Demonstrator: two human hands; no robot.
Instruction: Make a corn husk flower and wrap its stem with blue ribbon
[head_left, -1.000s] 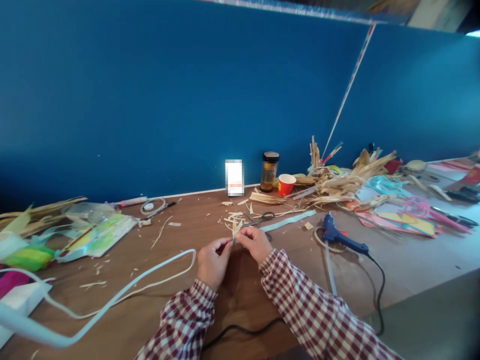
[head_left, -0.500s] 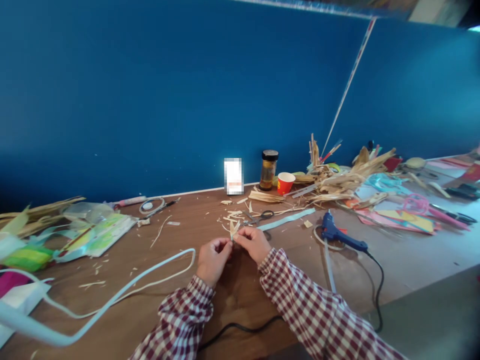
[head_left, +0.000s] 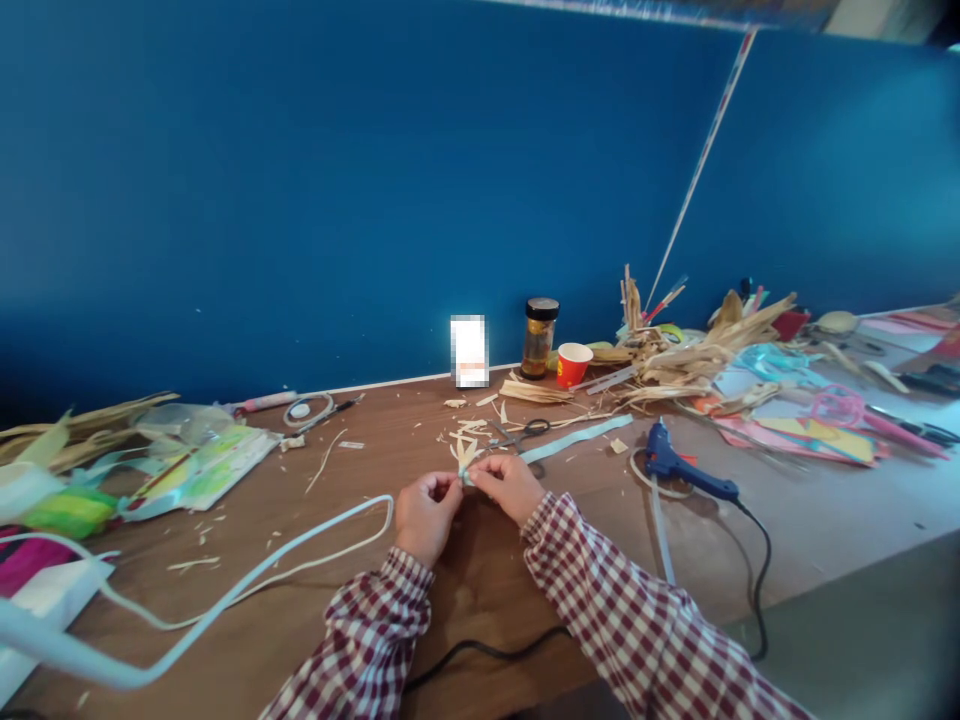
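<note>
A: Where was the husk [head_left: 466, 452]?

B: Between the hands, near the middle of the tabletop [head_left: 465, 610], its pale tips fanned away from the person. Scraps [head_left: 472, 428] lay just beyond it; whether its lower end touched the wood could not be told.

A: How would it have handled?

B: Very light, by the look of it, dry and rather stiff, apt to split if bent sharply. Its narrow, gathered end seemed the best place to take hold, as the thin tips looked easier to tear.

A: And the grip?

B: The left hand [head_left: 424, 520] pinched that end between thumb and forefinger. The right hand [head_left: 513, 486] pinched it from the other side, where a bit of pale blue showed at the fingertips. Neither was clenched.

A: The arms?

B: Both reached forward and inward, making a wedge, the wrists low and the backs of the hands mostly upward. The fingertips nearly met, with the scissors [head_left: 535, 428] lying beyond the right hand
</note>
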